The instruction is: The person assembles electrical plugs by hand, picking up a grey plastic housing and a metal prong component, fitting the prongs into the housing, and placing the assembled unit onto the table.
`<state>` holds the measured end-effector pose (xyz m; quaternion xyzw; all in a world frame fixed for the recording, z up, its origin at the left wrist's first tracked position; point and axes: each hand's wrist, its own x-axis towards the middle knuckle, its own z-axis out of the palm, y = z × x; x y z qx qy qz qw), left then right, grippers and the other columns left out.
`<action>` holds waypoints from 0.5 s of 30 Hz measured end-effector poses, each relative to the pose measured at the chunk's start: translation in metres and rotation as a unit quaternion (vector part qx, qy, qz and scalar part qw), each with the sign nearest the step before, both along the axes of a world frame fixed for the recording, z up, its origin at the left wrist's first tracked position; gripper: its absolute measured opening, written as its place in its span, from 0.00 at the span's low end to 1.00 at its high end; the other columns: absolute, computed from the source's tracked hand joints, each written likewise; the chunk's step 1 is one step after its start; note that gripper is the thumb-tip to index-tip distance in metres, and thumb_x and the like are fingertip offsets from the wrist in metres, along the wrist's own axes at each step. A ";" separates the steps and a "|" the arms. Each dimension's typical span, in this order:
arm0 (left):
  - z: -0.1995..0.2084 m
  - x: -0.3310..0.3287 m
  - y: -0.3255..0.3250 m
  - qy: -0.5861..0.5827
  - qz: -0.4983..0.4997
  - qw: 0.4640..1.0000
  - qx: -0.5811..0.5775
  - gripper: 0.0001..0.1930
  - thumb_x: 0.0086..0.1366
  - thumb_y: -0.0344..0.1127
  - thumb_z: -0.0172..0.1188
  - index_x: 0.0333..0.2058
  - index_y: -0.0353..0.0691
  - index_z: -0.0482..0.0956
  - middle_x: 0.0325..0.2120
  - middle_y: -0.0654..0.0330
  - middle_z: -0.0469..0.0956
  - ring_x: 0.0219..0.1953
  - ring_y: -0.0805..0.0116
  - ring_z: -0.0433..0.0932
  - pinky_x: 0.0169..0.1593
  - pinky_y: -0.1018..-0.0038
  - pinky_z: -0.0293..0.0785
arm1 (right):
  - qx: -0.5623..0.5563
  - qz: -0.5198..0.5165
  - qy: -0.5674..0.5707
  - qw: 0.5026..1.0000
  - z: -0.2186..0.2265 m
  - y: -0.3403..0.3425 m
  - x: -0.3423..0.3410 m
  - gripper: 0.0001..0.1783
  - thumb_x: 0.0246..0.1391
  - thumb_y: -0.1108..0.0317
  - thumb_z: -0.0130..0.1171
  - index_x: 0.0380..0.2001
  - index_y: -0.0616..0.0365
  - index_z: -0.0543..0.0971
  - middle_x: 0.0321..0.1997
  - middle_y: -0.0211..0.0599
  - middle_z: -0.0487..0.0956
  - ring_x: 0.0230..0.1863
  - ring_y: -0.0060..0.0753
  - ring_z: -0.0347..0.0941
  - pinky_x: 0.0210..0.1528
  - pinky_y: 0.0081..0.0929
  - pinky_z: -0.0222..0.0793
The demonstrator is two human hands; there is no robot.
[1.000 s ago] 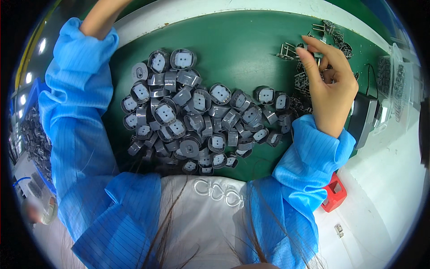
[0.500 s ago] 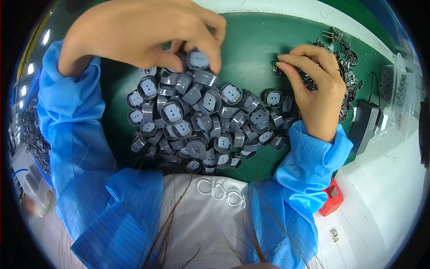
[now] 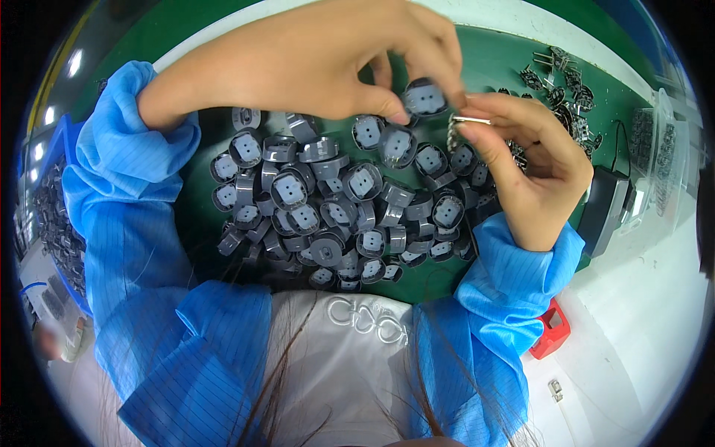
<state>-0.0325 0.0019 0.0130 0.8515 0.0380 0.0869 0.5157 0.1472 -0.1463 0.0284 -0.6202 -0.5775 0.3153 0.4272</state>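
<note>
My left hand (image 3: 365, 56) reaches across the top of the pile, its fingers closed round a dark grey plug housing (image 3: 424, 97) with a pale grey inner face and small holes. Just under those fingertips is a second, blurred housing (image 3: 397, 144); whether it touches the pile I cannot tell. Between thumb and fingers my right hand (image 3: 532, 153) pinches a small circuit board with metal pins (image 3: 453, 132), one pin pointing right. Both hands are close together, the board just right of the held housing. Below them spreads a heap of similar grey housings (image 3: 305, 216).
On the green mat (image 3: 488, 63), a loose pile of small pinned circuit boards (image 3: 583, 97) lies at the far right. Beyond it stand a black adapter box (image 3: 605, 208) and a clear bin (image 3: 670, 149). A red holder (image 3: 551, 331) is at lower right, a blue crate (image 3: 71, 141) at left.
My left hand has moved right from the pile, bringing a housing toward my right hand. The board in my right hand is lifted and turned, its pin showing. Several housings in the heap have shifted.
</note>
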 end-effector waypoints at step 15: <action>-0.004 0.009 0.001 -0.131 0.003 0.979 -0.159 0.18 0.58 0.23 0.67 0.48 0.32 0.77 0.44 0.50 0.79 0.46 0.62 0.81 0.53 0.68 0.83 | 0.156 -0.031 -0.113 0.981 -0.003 -0.001 -0.004 0.11 0.48 0.85 0.65 0.38 0.69 0.81 0.41 0.43 0.81 0.41 0.31 0.78 0.45 0.23 0.75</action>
